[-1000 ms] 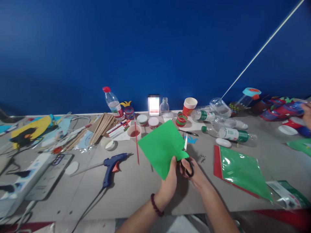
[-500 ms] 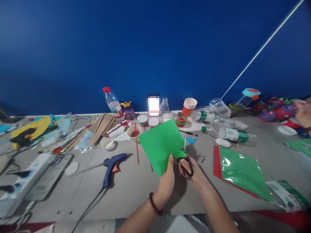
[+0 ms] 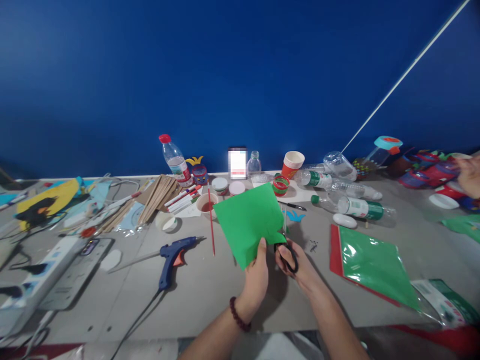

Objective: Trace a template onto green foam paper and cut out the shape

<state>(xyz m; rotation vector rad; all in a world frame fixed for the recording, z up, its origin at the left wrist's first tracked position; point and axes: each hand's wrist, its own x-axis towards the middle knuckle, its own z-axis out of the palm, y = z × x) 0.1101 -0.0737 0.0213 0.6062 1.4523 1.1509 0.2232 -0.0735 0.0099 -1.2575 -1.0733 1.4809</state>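
Left hand (image 3: 257, 272) pinching green paper sheet (image 3: 249, 222) above it, right hand (image 3: 296, 262) gripping black scissors (image 3: 287, 248) beside sheet

- The green sheet (image 3: 249, 222) in the left hand (image 3: 257, 275) looks like smooth, matt paper.
- The scissors (image 3: 288, 256) in the right hand (image 3: 302, 272) have glossy black plastic handles; the blades are mostly hidden.
- The glue gun (image 3: 173, 252), at 9 o'clock from the hands, is blue plastic with a slight sheen.
- The sticks (image 3: 157, 192), at 10 o'clock, are bare pale wood.
- The bottles (image 3: 350, 195), at 2 o'clock, are clear, shiny plastic.
- The sleeve (image 3: 371, 265), at 3 o'clock, is glossy film.
- The table (image 3: 210, 295) is grey and matt.
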